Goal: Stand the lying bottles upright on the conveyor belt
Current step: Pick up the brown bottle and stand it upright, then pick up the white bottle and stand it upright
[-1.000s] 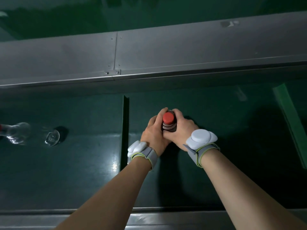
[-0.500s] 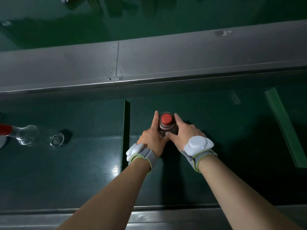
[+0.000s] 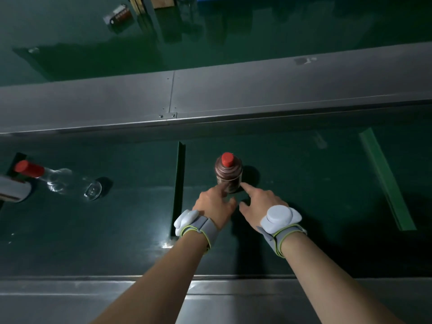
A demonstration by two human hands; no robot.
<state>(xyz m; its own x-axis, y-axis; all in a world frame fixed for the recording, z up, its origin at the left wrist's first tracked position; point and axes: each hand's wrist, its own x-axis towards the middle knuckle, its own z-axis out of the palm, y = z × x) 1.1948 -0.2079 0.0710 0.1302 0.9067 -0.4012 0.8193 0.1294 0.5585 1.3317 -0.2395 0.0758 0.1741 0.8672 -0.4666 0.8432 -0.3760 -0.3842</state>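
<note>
A dark brown bottle (image 3: 228,174) with a red cap stands upright on the dark green conveyor belt (image 3: 117,218), just right of a cross cleat. My left hand (image 3: 216,203) and my right hand (image 3: 259,205) sit just in front of its base, fingers apart. Only the index fingertips of both hands reach the bottle's lower edge. A clear glass bottle (image 3: 60,180) with a red cap lies on its side at the left of the belt. A white bottle (image 3: 12,189) lies at the far left edge, partly cut off.
A dark cleat (image 3: 178,188) crosses the belt left of the upright bottle, and a green cleat (image 3: 385,181) crosses at the right. Grey metal side rails (image 3: 257,94) run along the far and near edges. The green floor beyond holds boxes and a small device.
Both hands have let go of the brown bottle and drawn back toward me, fingers opening. The bottle now stands alone. The lying clear bottle has moved right into fuller view.
</note>
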